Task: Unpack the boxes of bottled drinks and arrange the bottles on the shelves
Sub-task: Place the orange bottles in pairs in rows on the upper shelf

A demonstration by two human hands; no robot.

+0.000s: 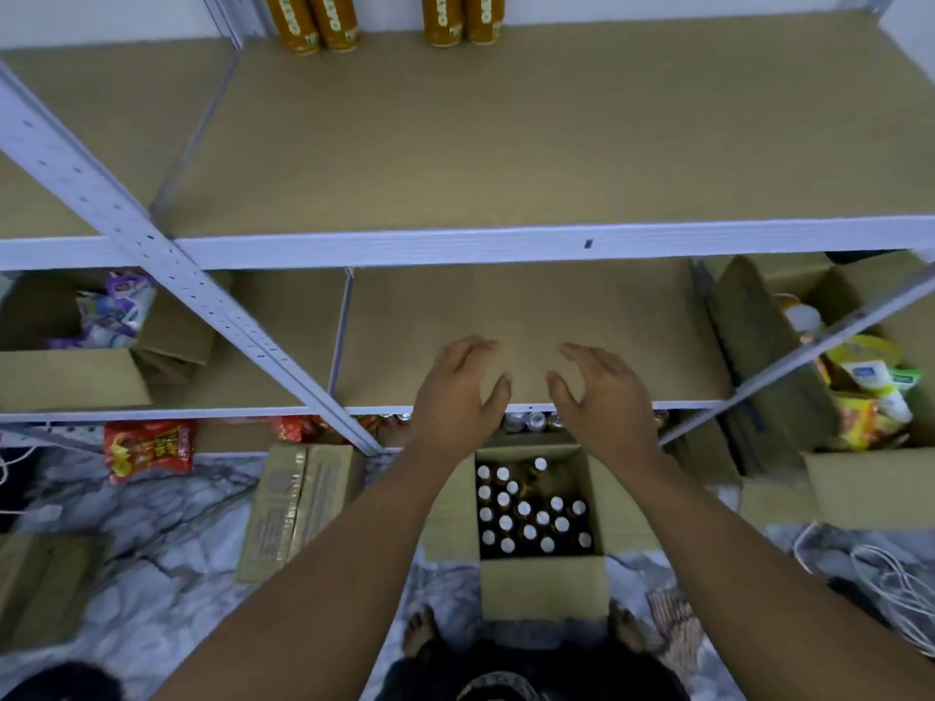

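Left hand (458,392): stretched forward over the front edge of the middle shelf (582,306); fingers loosely spread and slightly curved, holding nothing.
Right hand (604,397): just beside the left with a gap between them; fingers equally relaxed and spread, thumb turned inward, nothing in its grasp.
Open box (544,589): on the floor directly below, between the two forearms, flaps folded outward.
Boxed bottles (526,513): upright inside the open box, white caps showing, packed in rows with a gap at the far right corner.
Shelved bottles (319,20): four amber ones in two pairs at the back of the upper shelf (506,144), only their lower parts in view.
In the way: a white perforated post (167,265) slants across the shelving left of the left hand; the forearms pass over the open box's side flaps.
Closed carton (298,503): on the floor left of the open box, near the post's foot.
Red snack packet (149,447): at the bottom shelf's edge, further left.
Cans (531,421): tops visible on the bottom shelf, just beyond the open box.
Left shelf box (66,376): on the middle level, holding purple and white packets.
Right shelf box (759,346): open, with yellow and white packaged goods.
Cables (890,584): white, coiled on the marbled floor (152,548) at the right.
Bare foot (420,632): near the open box's front left corner.
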